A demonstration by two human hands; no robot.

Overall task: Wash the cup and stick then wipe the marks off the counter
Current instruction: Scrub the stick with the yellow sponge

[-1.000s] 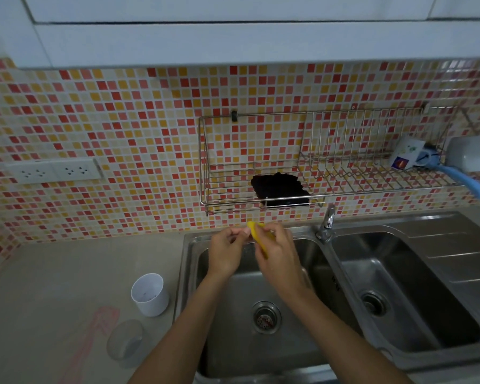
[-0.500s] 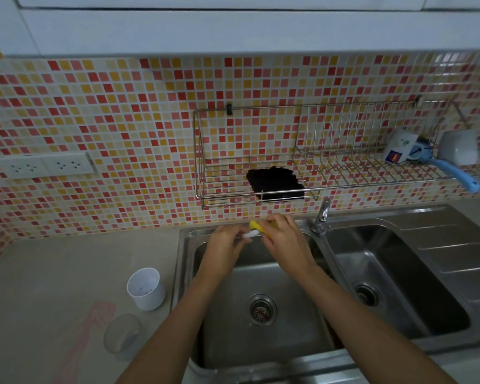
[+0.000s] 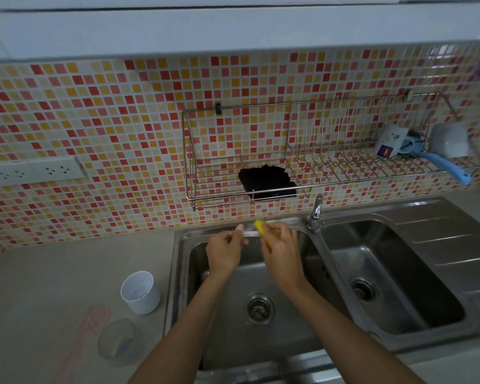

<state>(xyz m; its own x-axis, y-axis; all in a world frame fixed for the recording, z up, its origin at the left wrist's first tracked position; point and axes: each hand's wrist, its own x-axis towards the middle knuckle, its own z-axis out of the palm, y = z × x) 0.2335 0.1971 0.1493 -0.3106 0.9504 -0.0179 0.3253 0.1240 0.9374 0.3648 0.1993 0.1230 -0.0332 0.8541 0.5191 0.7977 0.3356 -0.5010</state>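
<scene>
Over the back of the left sink basin (image 3: 225,336) my left hand (image 3: 223,252) pinches one end of a thin pale stick (image 3: 250,233), held level. My right hand (image 3: 281,252) grips a yellow sponge (image 3: 260,228) pressed against the stick's other end. A white cup (image 3: 140,292) stands upright on the grey counter (image 3: 53,278) left of the sink. Pink marks (image 3: 81,336) streak the counter in front of the cup, beside a clear round lid or dish (image 3: 117,339).
The tap (image 3: 316,213) rises between the two basins, with the right basin (image 3: 394,278) and drainboard beyond. A wire rack (image 3: 316,151) on the tiled wall holds a dark cloth (image 3: 268,182), a mug (image 3: 391,141) and a blue-handled scoop (image 3: 446,164). Wall sockets (image 3: 34,171) sit at left.
The stick has turned from tilted to level between my hands, and the sponge has slid along it. Both hands stay over the back of the left basin.
</scene>
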